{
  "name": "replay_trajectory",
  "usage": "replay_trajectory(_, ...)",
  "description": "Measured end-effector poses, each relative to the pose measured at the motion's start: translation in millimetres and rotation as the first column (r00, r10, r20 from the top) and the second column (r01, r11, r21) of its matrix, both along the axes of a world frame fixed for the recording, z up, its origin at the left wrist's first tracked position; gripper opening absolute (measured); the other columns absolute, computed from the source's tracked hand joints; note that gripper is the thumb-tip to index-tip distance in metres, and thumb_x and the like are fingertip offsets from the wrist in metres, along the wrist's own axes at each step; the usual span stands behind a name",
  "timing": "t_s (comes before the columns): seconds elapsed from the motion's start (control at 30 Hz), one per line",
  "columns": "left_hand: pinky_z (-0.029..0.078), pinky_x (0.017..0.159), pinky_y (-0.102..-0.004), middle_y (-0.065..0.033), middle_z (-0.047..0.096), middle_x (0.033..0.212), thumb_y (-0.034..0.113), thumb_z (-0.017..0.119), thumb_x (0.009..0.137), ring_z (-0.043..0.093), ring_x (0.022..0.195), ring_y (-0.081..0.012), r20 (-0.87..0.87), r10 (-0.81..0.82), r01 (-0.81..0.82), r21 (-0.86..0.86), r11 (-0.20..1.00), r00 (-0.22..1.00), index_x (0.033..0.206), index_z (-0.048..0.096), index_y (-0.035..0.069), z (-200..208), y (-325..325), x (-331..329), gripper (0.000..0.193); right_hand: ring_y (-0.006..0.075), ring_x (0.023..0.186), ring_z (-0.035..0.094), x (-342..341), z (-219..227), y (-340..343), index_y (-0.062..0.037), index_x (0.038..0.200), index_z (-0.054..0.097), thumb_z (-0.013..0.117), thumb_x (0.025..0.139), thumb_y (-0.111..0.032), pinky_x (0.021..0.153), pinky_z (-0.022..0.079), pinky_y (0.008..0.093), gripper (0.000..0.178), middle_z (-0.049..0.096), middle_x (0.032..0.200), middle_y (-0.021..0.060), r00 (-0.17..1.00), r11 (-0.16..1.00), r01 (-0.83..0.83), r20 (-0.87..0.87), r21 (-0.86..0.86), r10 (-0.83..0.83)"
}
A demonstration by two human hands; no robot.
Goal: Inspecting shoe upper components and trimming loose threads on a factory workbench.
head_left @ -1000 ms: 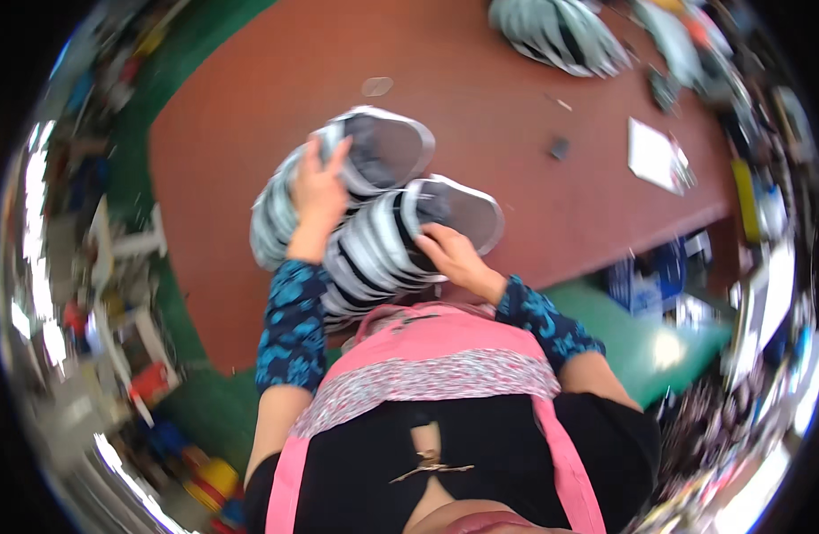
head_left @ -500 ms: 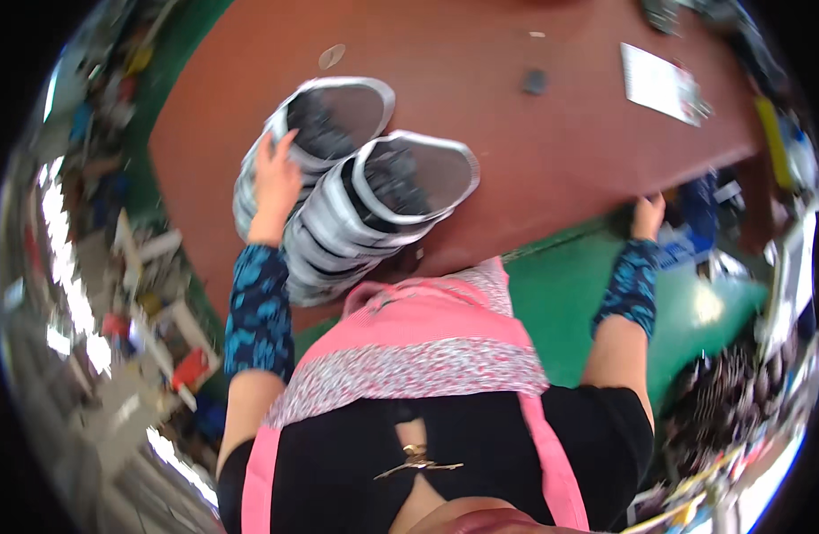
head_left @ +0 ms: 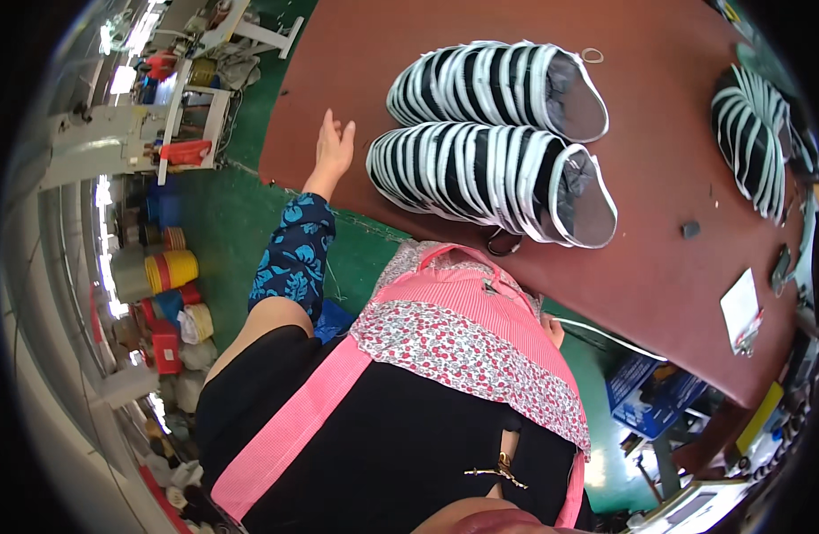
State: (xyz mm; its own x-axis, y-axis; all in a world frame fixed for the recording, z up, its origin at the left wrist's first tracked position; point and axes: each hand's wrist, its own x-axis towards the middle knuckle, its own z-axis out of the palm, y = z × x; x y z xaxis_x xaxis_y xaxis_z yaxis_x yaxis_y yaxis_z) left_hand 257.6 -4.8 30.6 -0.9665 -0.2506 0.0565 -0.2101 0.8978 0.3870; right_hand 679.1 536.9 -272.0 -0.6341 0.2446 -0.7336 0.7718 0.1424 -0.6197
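Two long stacks of nested, curved black pieces with white edges lie side by side on the brown table: a far stack (head_left: pixel 480 84) and a near stack (head_left: pixel 472 178). Their open ends face right and show a grey inside. My left hand (head_left: pixel 334 151) is just left of the stacks, near the table's edge, with fingers apart and nothing in them. Only a bit of my right hand (head_left: pixel 553 329) shows beside my pink apron (head_left: pixel 480 294), below the table's front edge. Most of its fingers are hidden.
Another black-and-white stack (head_left: pixel 752 142) lies at the table's right. A small dark block (head_left: pixel 690 230), a white paper (head_left: pixel 741 307) and a rubber band (head_left: pixel 593 55) lie on the table (head_left: pixel 641 276). Below stands a blue box (head_left: pixel 649 392). A yellow roll (head_left: pixel 171 270) stands at left.
My left hand has come away from the stacks to their left. My right hand has moved from the table's edge to beside the apron. The view has turned.
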Motion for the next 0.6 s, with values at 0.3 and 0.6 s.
replay_trajectory(0.3, 0.043, 0.121, -0.0531, -0.035, 0.05, 0.157, 0.042, 0.074, 0.105, 0.05, 0.148, -0.0486, 0.046, -0.051, 0.041, 0.195, 0.98, 0.998, 0.172, 0.023, -0.003, -57.8, -71.8, 113.2, 0.096, 0.0193, 0.104, 0.074, -170.5, 257.6, -31.3, 0.0054, 0.128, 0.072, 0.058, 0.117, -0.019, 0.091, 0.064, 0.0323, 0.03, 0.075, 0.121, 0.0131, 0.865, 0.66, 0.255, -0.139, -0.707, -0.483)
replay_trajectory(0.6, 0.05, 0.116, -0.0539, -0.0208, 0.044, 0.165, 0.007, 0.061, 0.108, 0.052, 0.145, -0.0462, -0.185, -0.387, 0.399, 0.031, 0.916, 0.903, 0.167, 0.049, 0.033, -35.6, -85.2, 114.1, 0.066, 0.0244, 0.103, 0.078, -182.6, 332.4, -145.9, 0.0076, 0.132, 0.069, 0.054, 0.119, -0.026, 0.091, 0.065, 0.034, 0.039, 0.077, 0.118, 0.0163, 0.887, 0.724, 0.049, -0.302, -0.688, -0.348)
